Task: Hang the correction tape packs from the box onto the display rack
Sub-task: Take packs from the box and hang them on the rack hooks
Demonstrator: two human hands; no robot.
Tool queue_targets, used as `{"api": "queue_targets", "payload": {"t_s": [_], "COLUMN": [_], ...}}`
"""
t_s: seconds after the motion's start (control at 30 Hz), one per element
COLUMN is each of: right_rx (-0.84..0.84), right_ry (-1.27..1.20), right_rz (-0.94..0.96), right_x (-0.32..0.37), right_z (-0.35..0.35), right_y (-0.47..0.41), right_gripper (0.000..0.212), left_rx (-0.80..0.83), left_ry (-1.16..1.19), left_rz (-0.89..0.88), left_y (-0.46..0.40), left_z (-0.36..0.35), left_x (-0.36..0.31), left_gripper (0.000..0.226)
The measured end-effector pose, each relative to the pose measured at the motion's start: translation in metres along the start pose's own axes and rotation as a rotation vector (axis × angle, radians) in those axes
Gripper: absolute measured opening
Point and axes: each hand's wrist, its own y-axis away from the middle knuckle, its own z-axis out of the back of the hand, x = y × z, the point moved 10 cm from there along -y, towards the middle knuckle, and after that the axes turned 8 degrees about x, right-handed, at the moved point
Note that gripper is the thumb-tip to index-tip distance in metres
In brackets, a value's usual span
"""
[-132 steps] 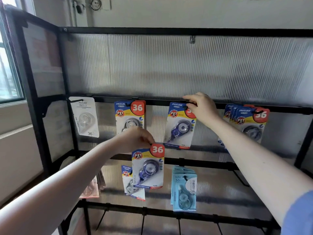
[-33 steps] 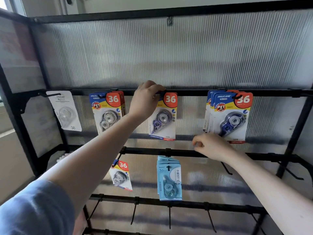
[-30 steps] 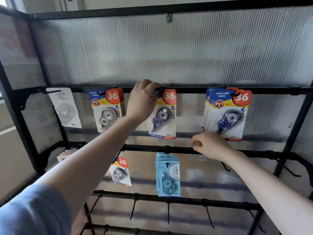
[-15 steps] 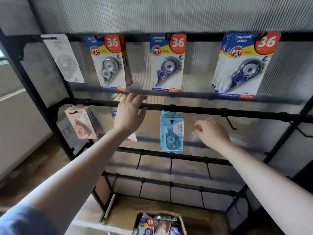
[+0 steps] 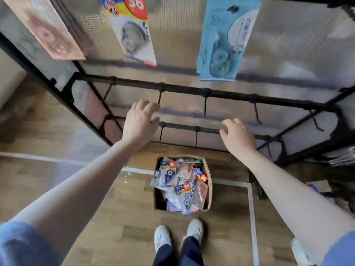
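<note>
My left hand [image 5: 141, 121] and right hand [image 5: 237, 136], both empty, have dropped from the top rail toward the box [image 5: 208, 181].

The cardboard box [image 5: 208, 181] sits on the floor [image 5: 96, 198] before the display rack [image 5: 211, 93], holding correction tape packs [image 5: 169, 174]; three packs hang above.

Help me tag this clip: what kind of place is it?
Probably a shop or stockroom display area: a black display rack with hooks holds carded correction tape packs, and a cardboard box of more packs sits on the wooden floor.
</note>
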Motion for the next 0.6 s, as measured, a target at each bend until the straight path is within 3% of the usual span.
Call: {"api": "queue_targets", "payload": {"t_s": [0.6], "right_rx": [0.491], "right_ry": [0.014], "right_rz": [-0.204], "right_x": [-0.146], "right_z": [-0.358], "right_y": [0.045], "right_gripper": [0.029], "left_rx": [0.445], "left_ry": [0.037], "left_rz": [0.337], "left_y": [0.142], "left_z": [-0.352], "left_x": [0.123], "left_gripper": [0.031]}}
